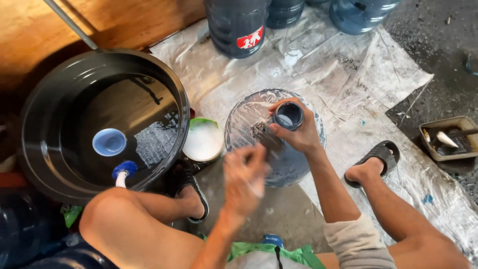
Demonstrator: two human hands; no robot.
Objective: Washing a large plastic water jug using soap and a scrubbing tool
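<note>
So the big blue water jug (276, 144) stands upright on the ground between the person's knees, straight ahead of both hands, neck pointing up at the camera. That means its long axis runs pretty much vertical, right along the line of sight, and you're looking down onto its shoulder and mouth.

The right hand (296, 130) is the nearer one: it's wrapped around the jug's neck, fingers closed on it, thumb side toward the open mouth. The left hand (244, 180) hangs just above the jug's near shoulder, toward the person. It's badly blurred and looks wet or soapy. The fingers seem bunched together, maybe pinching something small, but I honestly can't tell if it holds anything or touches the plastic.

To the left, close by, sits a wide black basin (59, 99) of water with a pale blue cap (109, 142) floating in it and a blue-headed brush (123, 172) leaning at the near rim. A round white-and-green tub (202, 140) is wedged between the basin and the jug.

Hard to see: the jug's lower body is hidden by its own shoulder and the arms. More jugs (238, 25) at the top are cut off by the frame, and the small tray (448, 138) to the right holds something murky.
</note>
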